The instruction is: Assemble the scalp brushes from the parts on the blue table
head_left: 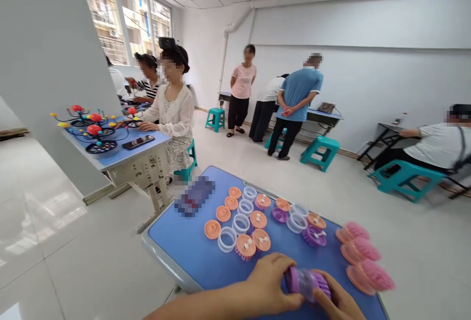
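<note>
Curled left hand [274, 283] and right hand [338, 303] are closed around a purple massage brush [307, 283], gripped over the near end of the blue tabletop [176, 256]; pink brushes [362, 276] are lined along its right edge; orange discs [223, 213] and clear rings [241, 223] are laid out ahead, a strip of blue separating them from the hands.

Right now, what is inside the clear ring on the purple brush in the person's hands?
Only a blurred purple shape shows through the clear ring of the purple brush; the left hand and right hand cover the rest.
</note>
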The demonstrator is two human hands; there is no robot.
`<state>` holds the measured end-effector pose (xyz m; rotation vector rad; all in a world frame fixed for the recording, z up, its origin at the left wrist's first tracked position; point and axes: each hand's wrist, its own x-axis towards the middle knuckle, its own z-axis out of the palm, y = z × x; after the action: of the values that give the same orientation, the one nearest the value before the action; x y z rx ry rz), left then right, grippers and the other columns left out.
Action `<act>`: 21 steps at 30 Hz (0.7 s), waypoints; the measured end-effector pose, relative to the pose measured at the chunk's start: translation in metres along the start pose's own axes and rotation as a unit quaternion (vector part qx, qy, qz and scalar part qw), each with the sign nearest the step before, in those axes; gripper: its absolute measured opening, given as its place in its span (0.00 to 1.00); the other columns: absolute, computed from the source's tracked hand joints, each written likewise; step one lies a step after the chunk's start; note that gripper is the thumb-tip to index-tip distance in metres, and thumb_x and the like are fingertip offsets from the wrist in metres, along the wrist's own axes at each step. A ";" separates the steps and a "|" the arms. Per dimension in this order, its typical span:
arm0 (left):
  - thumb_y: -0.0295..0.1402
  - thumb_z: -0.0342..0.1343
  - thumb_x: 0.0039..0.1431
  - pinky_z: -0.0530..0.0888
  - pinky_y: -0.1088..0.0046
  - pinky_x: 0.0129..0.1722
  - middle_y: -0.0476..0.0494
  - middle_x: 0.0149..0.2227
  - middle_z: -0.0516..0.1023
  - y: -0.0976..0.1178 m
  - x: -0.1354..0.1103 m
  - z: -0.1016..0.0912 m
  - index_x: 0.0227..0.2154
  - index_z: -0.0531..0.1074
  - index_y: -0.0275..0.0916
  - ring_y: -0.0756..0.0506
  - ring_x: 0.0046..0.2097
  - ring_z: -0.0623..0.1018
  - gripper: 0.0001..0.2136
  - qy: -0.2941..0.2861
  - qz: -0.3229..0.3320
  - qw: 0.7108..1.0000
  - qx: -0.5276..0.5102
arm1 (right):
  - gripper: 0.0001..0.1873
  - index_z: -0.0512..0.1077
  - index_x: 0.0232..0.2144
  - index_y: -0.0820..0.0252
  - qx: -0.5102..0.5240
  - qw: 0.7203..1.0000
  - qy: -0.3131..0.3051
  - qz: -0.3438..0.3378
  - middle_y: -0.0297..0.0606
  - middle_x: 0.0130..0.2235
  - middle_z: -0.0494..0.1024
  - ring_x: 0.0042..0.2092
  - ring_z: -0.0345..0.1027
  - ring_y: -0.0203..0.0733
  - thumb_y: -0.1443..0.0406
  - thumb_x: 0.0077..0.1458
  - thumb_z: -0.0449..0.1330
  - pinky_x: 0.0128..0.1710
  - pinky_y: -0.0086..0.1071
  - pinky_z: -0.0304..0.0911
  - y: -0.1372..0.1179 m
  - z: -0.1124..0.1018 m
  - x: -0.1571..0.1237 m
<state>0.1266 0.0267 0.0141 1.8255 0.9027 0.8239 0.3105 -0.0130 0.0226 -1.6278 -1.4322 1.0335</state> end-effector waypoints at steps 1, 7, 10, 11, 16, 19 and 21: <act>0.31 0.63 0.36 0.71 0.69 0.44 0.44 0.41 0.75 -0.001 0.000 0.000 0.43 0.71 0.38 0.44 0.41 0.74 0.25 0.004 0.005 1.000 0.007 | 0.25 0.73 0.33 0.61 0.015 1.000 -0.006 -0.001 0.43 0.32 0.78 0.36 0.71 0.52 0.47 0.39 0.60 0.38 0.39 0.67 -0.002 0.001 -0.001; 0.31 0.61 0.43 0.71 0.65 0.45 0.40 0.45 0.73 -0.003 0.006 -0.002 0.46 0.67 0.37 0.43 0.44 0.74 0.23 -0.027 0.000 0.999 -0.022 | 0.31 0.66 0.47 0.57 0.123 0.992 -0.005 -0.034 0.42 0.43 0.72 0.42 0.67 0.48 0.54 0.40 0.65 0.42 0.38 0.63 -0.013 0.005 -0.011; 0.29 0.61 0.42 0.67 0.61 0.51 0.41 0.47 0.72 -0.006 0.007 -0.004 0.45 0.68 0.40 0.41 0.49 0.71 0.23 -0.034 0.070 0.997 0.021 | 0.26 0.67 0.45 0.58 0.127 0.991 -0.039 -0.011 0.40 0.36 0.73 0.34 0.68 0.44 0.53 0.44 0.61 0.30 0.34 0.64 -0.012 0.003 -0.010; 0.29 0.61 0.42 0.68 0.62 0.50 0.41 0.46 0.73 -0.006 0.008 -0.004 0.45 0.68 0.40 0.41 0.48 0.72 0.22 -0.033 0.076 0.996 0.030 | 0.25 0.67 0.44 0.59 0.133 0.990 -0.044 -0.006 0.39 0.35 0.73 0.31 0.68 0.42 0.52 0.46 0.59 0.28 0.33 0.63 -0.011 0.003 -0.010; 0.30 0.59 0.45 0.74 0.66 0.43 0.40 0.44 0.75 -0.005 0.009 -0.005 0.45 0.67 0.37 0.43 0.43 0.76 0.21 -0.031 0.032 0.999 0.028 | 0.30 0.63 0.48 0.56 0.204 0.978 -0.026 -0.036 0.36 0.38 0.69 0.36 0.65 0.39 0.58 0.41 0.66 0.35 0.32 0.62 -0.005 0.002 -0.010; 0.30 0.60 0.45 0.72 0.65 0.46 0.39 0.45 0.74 -0.006 0.008 -0.006 0.46 0.68 0.38 0.42 0.46 0.74 0.22 -0.031 0.074 0.995 0.059 | 0.25 0.65 0.42 0.57 0.198 0.979 -0.040 -0.021 0.33 0.33 0.69 0.33 0.63 0.36 0.61 0.40 0.67 0.33 0.30 0.61 -0.003 0.002 -0.010; 0.30 0.60 0.44 0.70 0.63 0.49 0.38 0.46 0.73 -0.007 0.007 -0.006 0.46 0.68 0.38 0.41 0.48 0.73 0.22 -0.031 0.109 0.990 0.088 | 0.24 0.65 0.40 0.57 0.196 0.979 -0.057 -0.005 0.32 0.32 0.69 0.30 0.63 0.35 0.61 0.39 0.67 0.29 0.29 0.61 -0.002 0.001 -0.009</act>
<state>0.1234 0.0378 0.0112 2.1204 0.7646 0.8382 0.3079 -0.0221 0.0248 -1.2917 -1.2119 1.3266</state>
